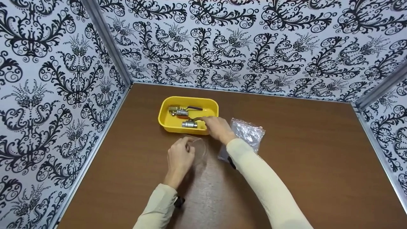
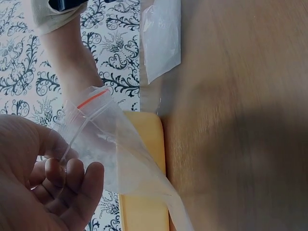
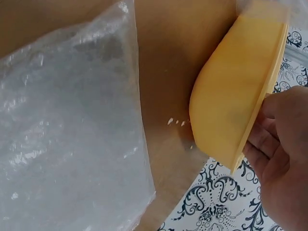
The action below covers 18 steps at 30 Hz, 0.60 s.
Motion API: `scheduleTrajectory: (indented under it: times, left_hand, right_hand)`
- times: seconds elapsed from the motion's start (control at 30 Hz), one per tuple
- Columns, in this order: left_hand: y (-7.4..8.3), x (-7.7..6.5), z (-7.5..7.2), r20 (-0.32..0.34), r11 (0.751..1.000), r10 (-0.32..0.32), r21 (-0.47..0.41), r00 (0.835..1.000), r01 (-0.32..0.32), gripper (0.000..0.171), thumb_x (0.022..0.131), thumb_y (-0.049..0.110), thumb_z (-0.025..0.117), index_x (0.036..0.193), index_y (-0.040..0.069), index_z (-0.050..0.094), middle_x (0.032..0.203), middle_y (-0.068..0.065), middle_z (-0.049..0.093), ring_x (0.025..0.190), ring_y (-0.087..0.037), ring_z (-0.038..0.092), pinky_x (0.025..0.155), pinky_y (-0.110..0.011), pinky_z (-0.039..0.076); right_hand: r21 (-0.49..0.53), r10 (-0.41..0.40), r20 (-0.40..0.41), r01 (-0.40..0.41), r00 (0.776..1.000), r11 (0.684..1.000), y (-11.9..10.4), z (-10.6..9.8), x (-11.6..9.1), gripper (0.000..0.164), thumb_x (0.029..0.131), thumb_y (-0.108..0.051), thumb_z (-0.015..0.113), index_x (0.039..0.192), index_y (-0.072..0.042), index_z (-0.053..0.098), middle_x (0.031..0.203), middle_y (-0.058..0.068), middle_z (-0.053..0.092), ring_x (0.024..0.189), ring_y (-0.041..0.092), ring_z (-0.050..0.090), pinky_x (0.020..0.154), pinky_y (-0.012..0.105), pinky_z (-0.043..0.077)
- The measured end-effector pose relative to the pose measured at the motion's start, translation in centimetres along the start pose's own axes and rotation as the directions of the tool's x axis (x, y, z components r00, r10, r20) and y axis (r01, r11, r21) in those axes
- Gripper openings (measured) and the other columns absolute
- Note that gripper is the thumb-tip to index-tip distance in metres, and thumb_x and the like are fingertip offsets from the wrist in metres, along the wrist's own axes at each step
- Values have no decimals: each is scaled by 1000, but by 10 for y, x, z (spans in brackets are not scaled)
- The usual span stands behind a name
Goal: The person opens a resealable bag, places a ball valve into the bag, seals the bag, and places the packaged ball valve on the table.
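1. Fingers (image 2: 95, 179) of the left hand (image 1: 181, 156) pinched a clear zip bag (image 1: 199, 151).
2. The right hand (image 1: 217, 127) dipped into the yellow tray (image 1: 178, 130) beside a ball valve (image 1: 189, 124); its grip could not be told.
3. Holding the valve's metal body probably promised steadiest lifting.

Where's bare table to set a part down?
Widest: table right of the shiny plastic bag, out to the right wall. Smaller: left of the yellow tray, up to the left wall. Crowded: the tray itself, with valves and the right hand; in front, the left hand holding a clear bag.
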<state>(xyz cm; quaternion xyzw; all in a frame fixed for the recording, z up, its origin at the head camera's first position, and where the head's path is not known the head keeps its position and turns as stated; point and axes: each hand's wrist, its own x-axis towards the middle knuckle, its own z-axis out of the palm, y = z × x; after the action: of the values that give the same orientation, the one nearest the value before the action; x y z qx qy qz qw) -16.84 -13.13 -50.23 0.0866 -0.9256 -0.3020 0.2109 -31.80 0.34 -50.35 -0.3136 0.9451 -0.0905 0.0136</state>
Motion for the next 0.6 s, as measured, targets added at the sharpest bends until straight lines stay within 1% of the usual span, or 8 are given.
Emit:
scheduleTrajectory:
  times: [0.13, 0.23, 0.3, 0.4, 0.5, 0.6]
  left_hand:
    - [2, 1, 1, 10, 1000, 5, -17, 1000, -5, 18, 80, 9, 64, 93, 17, 73, 67, 5, 54, 56, -14, 48, 54, -35, 45]
    - [3, 1, 1, 29, 1000, -18, -15, 999, 19, 18, 81, 11, 64, 94, 19, 73, 70, 6, 57, 58, -16, 51, 55, -35, 45]
    - [5, 2, 1, 37, 999, -32, -18, 999, 32, 18, 81, 12, 63, 95, 19, 74, 74, 7, 61, 62, -18, 56, 57, -37, 48]
    - [7, 3, 2, 35, 999, -23, -31, 999, 24, 18, 81, 12, 64, 95, 18, 74, 79, 6, 66, 67, -20, 61, 61, -40, 51]
    - [8, 4, 3, 27, 999, -3, -43, 1000, 4, 17, 81, 11, 64, 93, 16, 74, 80, 4, 67, 67, -19, 62, 63, -41, 52]
    - [10, 4, 5, 29, 999, 2, -44, 1000, 0, 17, 80, 10, 64, 93, 16, 74, 78, 4, 66, 66, -17, 60, 62, -40, 52]
  right_hand:
    - [-70, 26, -64, -30, 998, 997, 9, 1, -5, 22, 90, -7, 60, 112, -11, 63, 98, 13, 70, 82, 32, 67, 70, 46, 56]
    - [-123, 24, -91, -35, 996, 992, 17, 3, -10, 21, 85, -2, 60, 105, -9, 63, 92, 14, 71, 77, 34, 67, 66, 47, 55]
    - [-147, 26, -93, -39, 995, 988, 23, 3, -14, 21, 84, 0, 60, 104, -8, 63, 91, 15, 70, 75, 35, 66, 65, 47, 55]
    - [-161, 41, -93, -56, 995, 985, 34, 1, -21, 19, 85, -1, 59, 102, -8, 63, 90, 15, 70, 74, 35, 66, 64, 47, 55]
    - [-169, 64, -94, -79, 994, 982, 46, -2, -29, 17, 85, -2, 60, 100, -8, 64, 88, 14, 70, 74, 33, 66, 64, 46, 55]
    - [-191, 86, -97, -103, 992, 976, 59, -4, -37, 15, 85, -2, 59, 98, -8, 65, 87, 13, 70, 74, 33, 66, 63, 46, 55]
